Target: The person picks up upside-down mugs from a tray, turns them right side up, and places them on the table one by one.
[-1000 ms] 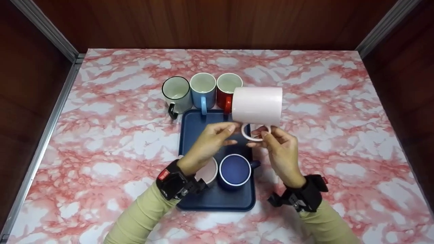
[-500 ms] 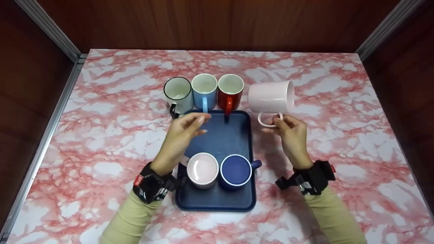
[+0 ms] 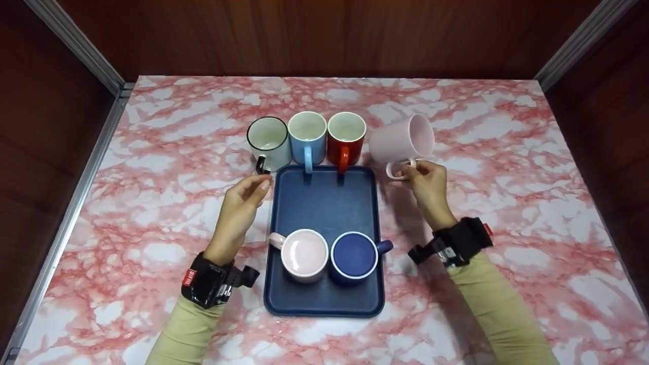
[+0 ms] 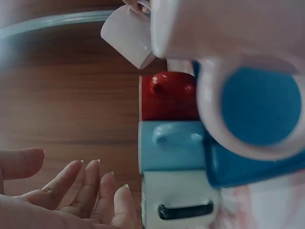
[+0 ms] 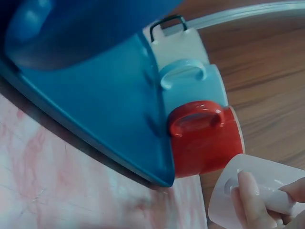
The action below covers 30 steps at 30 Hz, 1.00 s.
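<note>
My right hand (image 3: 430, 188) pinches the handle of a pale pink mug (image 3: 395, 141), which is held tilted with its mouth to the right, beside the red mug (image 3: 346, 141). The right wrist view shows finger and thumb on that handle (image 5: 267, 196). My left hand (image 3: 240, 213) holds nothing; its fingers are loosely bent, near the white mug with a black handle (image 3: 268, 144). Between the white and red mugs stands a light blue mug (image 3: 307, 137). A second pink mug (image 3: 304, 256) and a dark blue mug (image 3: 354, 258) stand on the blue tray (image 3: 324, 203).
The three mugs stand in a row along the tray's far edge, handles toward me. A marbled red-and-white table (image 3: 507, 177) surrounds the tray. Dark wood panels (image 3: 324, 35) enclose the table at the back and sides.
The hands have moved apart. My left hand has gone left, away from the pink mug's handle. The right hand has carried that mug right, and its mouth now faces more upward.
</note>
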Motion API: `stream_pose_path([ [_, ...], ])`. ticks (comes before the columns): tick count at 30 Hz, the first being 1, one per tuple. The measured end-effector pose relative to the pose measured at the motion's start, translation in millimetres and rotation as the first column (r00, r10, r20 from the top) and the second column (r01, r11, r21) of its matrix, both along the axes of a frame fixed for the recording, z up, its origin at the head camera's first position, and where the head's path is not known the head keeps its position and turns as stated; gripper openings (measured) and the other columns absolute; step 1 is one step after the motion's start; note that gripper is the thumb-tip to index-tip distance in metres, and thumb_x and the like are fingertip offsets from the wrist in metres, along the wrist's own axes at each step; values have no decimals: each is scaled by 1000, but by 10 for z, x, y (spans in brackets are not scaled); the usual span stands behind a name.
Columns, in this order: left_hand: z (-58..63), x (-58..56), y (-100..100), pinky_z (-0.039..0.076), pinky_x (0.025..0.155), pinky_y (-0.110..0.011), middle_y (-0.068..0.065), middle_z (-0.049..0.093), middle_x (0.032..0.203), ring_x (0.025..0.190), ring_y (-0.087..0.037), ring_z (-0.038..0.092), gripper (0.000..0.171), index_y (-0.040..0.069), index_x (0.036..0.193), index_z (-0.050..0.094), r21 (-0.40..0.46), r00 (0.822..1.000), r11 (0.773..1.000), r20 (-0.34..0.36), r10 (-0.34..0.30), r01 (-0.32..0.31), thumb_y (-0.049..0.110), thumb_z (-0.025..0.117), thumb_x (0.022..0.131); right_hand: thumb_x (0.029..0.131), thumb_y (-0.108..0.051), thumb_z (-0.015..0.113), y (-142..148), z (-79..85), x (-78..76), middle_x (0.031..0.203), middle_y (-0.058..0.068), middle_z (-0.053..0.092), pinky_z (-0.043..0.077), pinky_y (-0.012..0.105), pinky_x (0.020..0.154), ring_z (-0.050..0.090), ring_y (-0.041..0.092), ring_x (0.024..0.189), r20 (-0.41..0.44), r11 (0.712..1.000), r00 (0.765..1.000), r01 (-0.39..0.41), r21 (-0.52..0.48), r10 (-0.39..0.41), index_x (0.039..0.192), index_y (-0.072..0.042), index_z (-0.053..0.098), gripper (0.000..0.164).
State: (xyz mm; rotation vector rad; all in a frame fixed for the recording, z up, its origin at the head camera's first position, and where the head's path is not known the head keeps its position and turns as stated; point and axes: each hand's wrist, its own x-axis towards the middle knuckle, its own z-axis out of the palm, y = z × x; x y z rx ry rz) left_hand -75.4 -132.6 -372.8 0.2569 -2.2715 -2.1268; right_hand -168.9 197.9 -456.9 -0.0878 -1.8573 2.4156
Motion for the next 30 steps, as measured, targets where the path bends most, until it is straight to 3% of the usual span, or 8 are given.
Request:
stream_pose_path([
  [4,-72,16,-52,38,81,-30,-21,56,114,103,-21,51,28,-9,115,55,-11,999,1000,41,7,-7,7,51,92,83,14,48,-197,298,72,73,17,61,54,31,59,63,18,59,48,979,997,54,195,-65,89,20,57,12],
  [7,-129,33,-83,37,83,-33,-22,55,117,104,-23,49,29,-9,115,54,-6,998,1000,67,4,-4,8,52,92,83,12,48,-270,391,72,71,17,61,53,28,55,62,13,52,78,930,990,81,360,-116,90,21,58,15],
  [11,-205,53,-117,36,82,-33,-20,56,113,100,-20,49,27,-8,114,56,-15,997,1000,77,15,-14,9,52,92,82,8,53,-296,373,26,69,16,63,51,23,50,58,6,47,56,832,987,97,547,-151,87,17,63,14],
  [13,-242,59,-138,35,85,-32,-19,56,112,100,-20,49,27,-8,113,56,-17,997,1000,74,20,-19,9,52,92,80,6,56,-300,340,3,68,16,63,50,21,54,56,5,51,7,764,986,123,634,-165,84,15,65,13],
  [14,-260,61,-151,35,87,-31,-19,57,111,101,-20,49,27,-9,113,55,-16,997,1000,73,23,-22,8,52,92,79,5,57,-303,322,-6,68,15,63,48,20,55,56,6,54,-18,721,985,138,679,-171,83,13,66,13],
  [18,-329,71,-204,32,95,-32,-23,54,115,109,-24,47,28,-11,114,53,1,996,1000,82,26,-26,7,51,93,78,3,59,-313,264,-34,71,18,64,39,23,63,55,20,68,-69,631,981,171,756,-182,80,9,69,12],
  [26,-423,93,-256,30,97,-35,-27,49,120,110,-27,45,30,-12,117,51,19,992,999,121,36,-39,7,50,93,82,-3,63,-381,267,-78,72,18,65,46,18,54,59,17,59,-33,663,987,129,738,-155,81,8,69,12],
  [30,-460,90,-253,30,97,-36,-26,49,121,110,-27,45,31,-12,118,50,5,990,999,138,33,-34,7,50,93,81,-5,66,-396,253,-75,69,16,65,44,21,56,57,16,58,-67,632,990,129,764,-122,76,6,70,13],
])
